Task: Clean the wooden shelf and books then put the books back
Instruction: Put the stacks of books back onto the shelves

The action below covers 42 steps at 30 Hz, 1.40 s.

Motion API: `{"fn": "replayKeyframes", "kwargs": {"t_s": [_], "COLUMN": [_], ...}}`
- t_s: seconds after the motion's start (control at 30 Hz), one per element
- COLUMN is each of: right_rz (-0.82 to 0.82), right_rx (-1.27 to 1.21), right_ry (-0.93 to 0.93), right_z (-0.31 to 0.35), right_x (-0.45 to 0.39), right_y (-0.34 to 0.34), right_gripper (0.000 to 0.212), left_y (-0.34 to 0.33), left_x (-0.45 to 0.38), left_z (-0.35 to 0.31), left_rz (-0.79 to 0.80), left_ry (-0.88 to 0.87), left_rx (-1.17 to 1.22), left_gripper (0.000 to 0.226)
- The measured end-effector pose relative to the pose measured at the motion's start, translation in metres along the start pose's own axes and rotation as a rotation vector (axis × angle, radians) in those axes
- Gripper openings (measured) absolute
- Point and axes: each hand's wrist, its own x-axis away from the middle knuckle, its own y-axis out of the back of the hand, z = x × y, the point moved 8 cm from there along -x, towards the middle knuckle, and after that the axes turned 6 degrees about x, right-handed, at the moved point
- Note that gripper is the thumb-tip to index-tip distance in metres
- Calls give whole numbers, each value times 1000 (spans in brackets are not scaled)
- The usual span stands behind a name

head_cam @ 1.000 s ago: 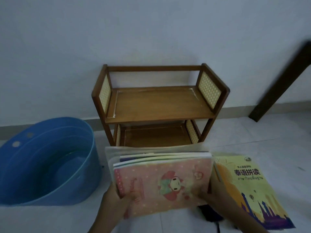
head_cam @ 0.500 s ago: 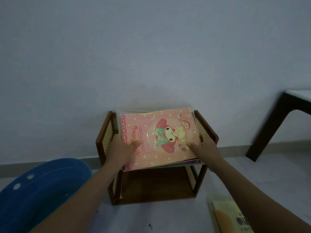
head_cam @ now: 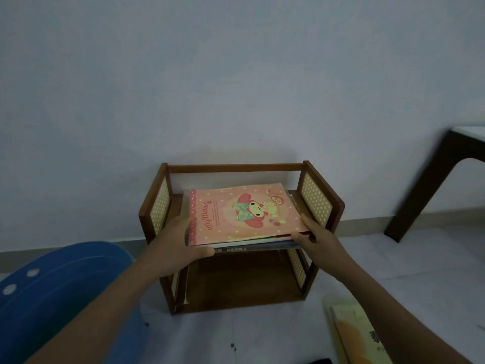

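**Books down on the top shelf**

Since half a second back, the stack of books [head_cam: 246, 219] has tipped from its steep lean to lie nearly flat on the upper board of the wooden shelf [head_cam: 322, 203], and both my hands have come lower with it. A second ago that stack was off the shelf, in front of it near the floor.

My left hand [head_cam: 175, 243] holds the stack at its 8 o'clock corner, thumb along the front edge, fingers tucked under the left side. My right hand [head_cam: 315, 237] grips the 4 o'clock corner, thumb at the front edge beneath the pink cover, fingers up along the right side. Both hands are closed on the books. The pink cartoon cover lies on top, with thinner books showing beneath at the front edge, which sticks out a little past the board.

The lower board of the shelf is dark and I cannot tell what lies there. A blue tub [head_cam: 52, 290] sits on the floor at 8 o'clock of the shelf. A yellow book [head_cam: 359, 334] lies on the floor at 4 o'clock. A dark table leg [head_cam: 430, 187] stands at 3 o'clock by the wall.
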Motion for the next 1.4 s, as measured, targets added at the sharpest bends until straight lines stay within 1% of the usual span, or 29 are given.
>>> {"fn": "replayKeyframes", "kwargs": {"t_s": [0.07, 0.13, 0.23, 0.27, 0.3, 0.4, 0.43, 0.5, 0.57, 0.63, 0.67, 0.77, 0.83, 0.9, 1.03, 1.23, 1.33, 1.37, 1.4], "right_rz": [-49, -57, 69, 76, 43, -101, -102, -12, 48, 2, -34, -139, -201, -236, -256, -242, -234, -212, -190], "right_rx": [75, 91, 66, 89, 120, 142, 124, 66, 25, 17, 11, 50, 139, 168, 168, 183, 182, 182, 194], "right_ry": [22, 40, 65, 80, 87, 89, 87, 84, 75, 51, 31, -17, -7, 9, 15, 27, 74, 94, 113], "right_z": [1, 1, -2, -2, -2, -1, 1, 0, -4, -13, -15, -14, -9, -5, -3, -4, -4, -4, -7], "right_x": [3, 2, 0, 0, 1, -1, -3, -8, -13, -16, -18, -19, -16, -13, -6, -6, -6, -3, 4], "right_y": [2, 0, -6, -7, -7, -3, -4, -8, -9, -4, -2, 1, 0, 0, -2, -5, -12, -17, -22], "right_gripper": [55, 63, 82, 82, 79, 72, 72, 75, 73, 66, 64, 60, 57, 55, 55, 55, 60, 63, 66], "left_y": [1, 0, 0, 0, 0, 2, 3, 5, 6, 7, 8, 9, 7, 5, 7, 9, -1, -5, -10], "left_x": [2, 3, 5, 5, 6, 4, 2, -2, -6, -10, -12, -15, -15, -12, -11, -10, -2, 4, 14], "left_z": [8, 9, 7, 8, 10, 10, 10, 13, 15, 15, 15, 13, 13, 13, 19, 23, 16, 8, -2], "left_rz": [-50, -77, -89, -83, -73, -78, -91, -95, -28, 50, 65, 12, -57, -110, -136, -97, -48, -77, -155], "left_ry": [55, 108, 109, 105, 96, 76, 75, 90, 101, 110, 115, 150, 171, 186, 170, 168, 201, 206, 200], "left_rx": [-121, -170, -218, -245, -274, -327, -319, -288, -277, -289, -299, -302, -276, -276, -284, -255, -161, -167, -194], "left_gripper": [76, 75, 70, 72, 75, 70, 68, 67, 70, 68, 66, 62, 60, 57, 55, 57, 61, 63, 66]}}
